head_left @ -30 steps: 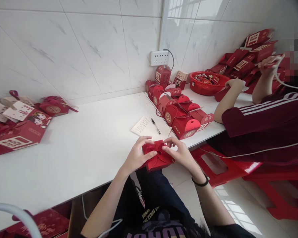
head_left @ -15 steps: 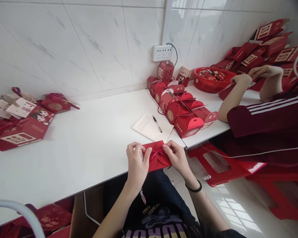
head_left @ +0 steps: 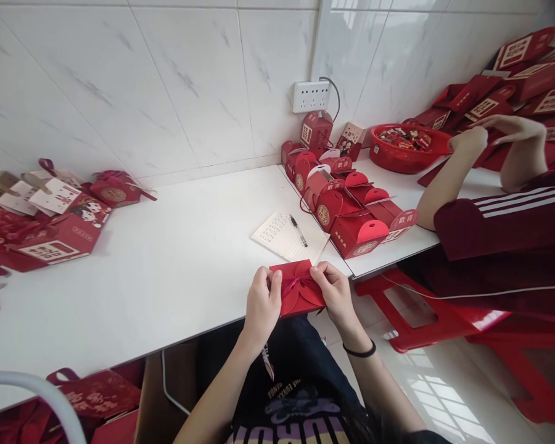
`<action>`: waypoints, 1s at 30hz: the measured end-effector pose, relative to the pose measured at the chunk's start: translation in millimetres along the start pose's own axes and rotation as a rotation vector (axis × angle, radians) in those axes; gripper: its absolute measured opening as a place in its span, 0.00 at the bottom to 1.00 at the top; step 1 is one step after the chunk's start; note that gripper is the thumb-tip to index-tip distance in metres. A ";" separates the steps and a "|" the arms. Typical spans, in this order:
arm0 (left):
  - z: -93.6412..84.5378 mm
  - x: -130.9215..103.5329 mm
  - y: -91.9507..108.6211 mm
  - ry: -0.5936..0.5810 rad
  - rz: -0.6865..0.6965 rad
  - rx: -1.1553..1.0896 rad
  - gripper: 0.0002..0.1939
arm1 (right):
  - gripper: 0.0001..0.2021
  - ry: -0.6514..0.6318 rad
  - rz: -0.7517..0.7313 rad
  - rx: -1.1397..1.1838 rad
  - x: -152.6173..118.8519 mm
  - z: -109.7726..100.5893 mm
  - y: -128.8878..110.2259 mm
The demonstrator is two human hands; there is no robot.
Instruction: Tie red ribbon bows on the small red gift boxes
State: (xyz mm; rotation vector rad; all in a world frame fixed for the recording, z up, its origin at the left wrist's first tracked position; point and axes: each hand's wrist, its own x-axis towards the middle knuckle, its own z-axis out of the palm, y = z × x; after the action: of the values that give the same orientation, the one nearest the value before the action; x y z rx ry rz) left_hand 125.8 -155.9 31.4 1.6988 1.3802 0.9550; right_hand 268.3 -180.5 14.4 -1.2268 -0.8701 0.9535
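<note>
A red gift box (head_left: 300,299) with petal-shaped flaps and a dark pink ribbon across its top is held between my two hands, just over the table's front edge. My left hand (head_left: 263,302) is closed on the box's left side, thumb on top. On the right side, my right hand (head_left: 335,293) pinches the box's upper corner near the ribbon; whether the ribbon's end is in those fingers cannot be made out. Just beyond the box lies a notepad (head_left: 277,237) with handwriting, and a black pen (head_left: 298,230) rests on it.
Several red boxes (head_left: 351,228) stand in rows right of the notepad. Behind them is a red basin (head_left: 388,154) of wrapped sweets. A co-worker's hands (head_left: 504,132) are near piled red boxes. More boxes (head_left: 69,237) stand at left. A white tube (head_left: 50,394) curves at lower left.
My fingers have shifted outward from the ribbon to the box's sides. The whole view has swung slightly left. The co-worker's far hand has lifted a little.
</note>
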 end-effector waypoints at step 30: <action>7.6 -8.3 13.5 0.116 -0.096 0.177 0.14 | 0.20 -0.211 0.029 0.015 11.5 -23.3 9.7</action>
State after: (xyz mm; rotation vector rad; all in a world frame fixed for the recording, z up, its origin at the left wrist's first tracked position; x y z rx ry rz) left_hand 137.3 -166.7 39.1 1.7104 1.6497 0.9117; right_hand 292.9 -177.4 1.9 -1.1427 -1.0102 1.1256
